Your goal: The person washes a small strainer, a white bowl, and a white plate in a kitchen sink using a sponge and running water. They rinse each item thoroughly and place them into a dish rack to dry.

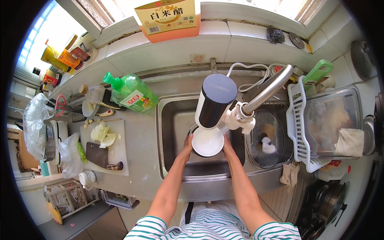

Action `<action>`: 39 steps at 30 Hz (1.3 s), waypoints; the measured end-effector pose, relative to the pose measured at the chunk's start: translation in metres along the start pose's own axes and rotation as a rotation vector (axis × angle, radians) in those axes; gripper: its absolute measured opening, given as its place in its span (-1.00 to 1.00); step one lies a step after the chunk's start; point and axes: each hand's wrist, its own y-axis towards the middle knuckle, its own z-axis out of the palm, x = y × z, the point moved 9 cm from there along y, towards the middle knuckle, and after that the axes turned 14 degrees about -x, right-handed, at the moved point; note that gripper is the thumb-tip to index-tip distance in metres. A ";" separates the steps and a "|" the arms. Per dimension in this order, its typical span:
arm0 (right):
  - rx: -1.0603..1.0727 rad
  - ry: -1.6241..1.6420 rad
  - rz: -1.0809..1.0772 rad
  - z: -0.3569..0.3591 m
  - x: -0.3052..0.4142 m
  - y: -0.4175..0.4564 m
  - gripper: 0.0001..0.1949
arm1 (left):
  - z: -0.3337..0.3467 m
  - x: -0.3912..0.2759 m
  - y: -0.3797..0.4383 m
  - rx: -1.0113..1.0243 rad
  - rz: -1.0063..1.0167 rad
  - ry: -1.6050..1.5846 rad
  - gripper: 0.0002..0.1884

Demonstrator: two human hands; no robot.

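Over the left basin of a stainless steel sink (171, 156), a round vessel with a white interior (207, 142) and a dark rim is held between both hands. My left hand (188, 147) grips its left side and my right hand (228, 146) its right side; the fingers are mostly hidden beneath or behind it. A white and black faucet-mounted unit (214, 102) with a grey top stands just above the vessel, joined to a metal faucet pipe (270, 88). Whether water is running cannot be told.
Left of the sink, a white cutting board (123, 150) bears a cleaver (97, 154) and cut cabbage (100, 132). A green soap bottle (138, 93) stands behind. To the right are a glass lid (255, 156) over the other basin and a white dish rack (300, 129).
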 end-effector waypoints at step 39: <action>-0.350 0.151 -0.609 -0.099 0.122 -0.117 -0.83 | 0.044 -0.055 -0.085 -0.115 -0.236 -0.520 -0.46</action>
